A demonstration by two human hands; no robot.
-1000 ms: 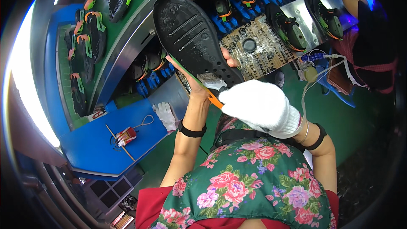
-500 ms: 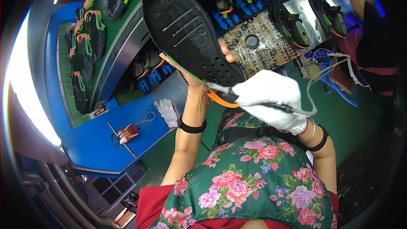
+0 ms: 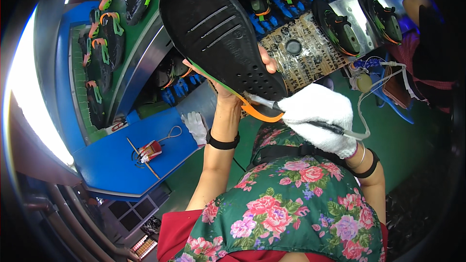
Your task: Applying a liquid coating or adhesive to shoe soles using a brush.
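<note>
A large black shoe sole (image 3: 213, 29) with slots, small holes and an orange and green rim is held up in front of me. My left hand (image 3: 224, 94), bare, wraps around it from beneath, fingers curling over the right edge. My right hand (image 3: 320, 121), in a white knitted glove, is closed around a dark-handled brush (image 3: 263, 101) with a pale tube (image 3: 361, 104) trailing from its back end. The brush tip meets the sole's rim near the heel, where green turns to orange. The right fingertips are mostly hidden by the glove.
Black shoe parts (image 3: 112, 43) lie on a green belt at left. On the blue table (image 3: 107, 165) are a white glove (image 3: 195, 127) and a small red item (image 3: 150, 151). Two black shoes (image 3: 335, 26) stand beyond the taped cardboard (image 3: 310, 60). Another person's arm (image 3: 416, 7) shows at far right.
The brush has moved slightly right along the sole's rim with my right hand. The sole has shifted a little, and the whole view has moved slightly.
</note>
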